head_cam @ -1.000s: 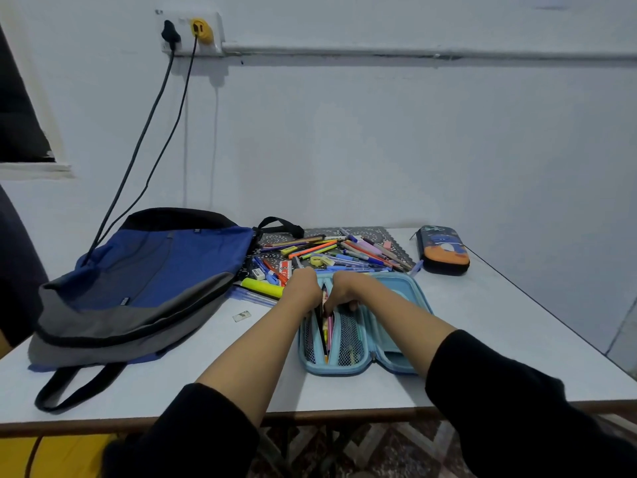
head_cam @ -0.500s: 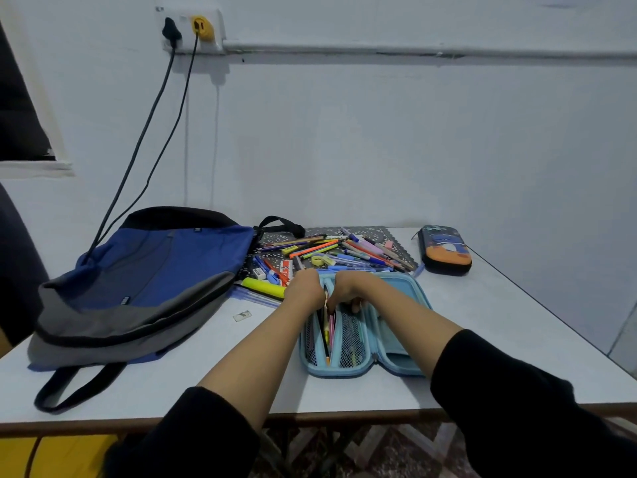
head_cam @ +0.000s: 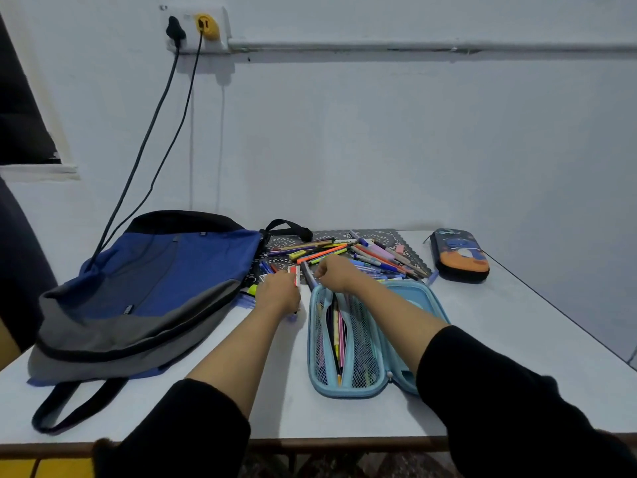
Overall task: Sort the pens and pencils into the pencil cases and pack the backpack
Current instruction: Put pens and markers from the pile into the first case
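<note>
Hands curl at the near edge of the pen pile (head_cam: pixel 344 253): left hand (head_cam: pixel 279 293), right hand (head_cam: pixel 336 272); what either grip holds cannot be told. Open blue pencil case (head_cam: pixel 344 393) lies at the pile's six o'clock, backpack (head_cam: pixel 155 270) at nine o'clock on the tabletop (head_cam: pixel 499 339).

Dim, cool light from above casts soft shadows beneath the white wall socket (head_cam: pixel 194 29) and grey conduit pipe (head_cam: pixel 413 47). Wide-angle distortion bows the edges of the white table (head_cam: pixel 517 339). The left hand (head_cam: pixel 279 293) and right hand (head_cam: pixel 336 272) look slightly soft.
</note>
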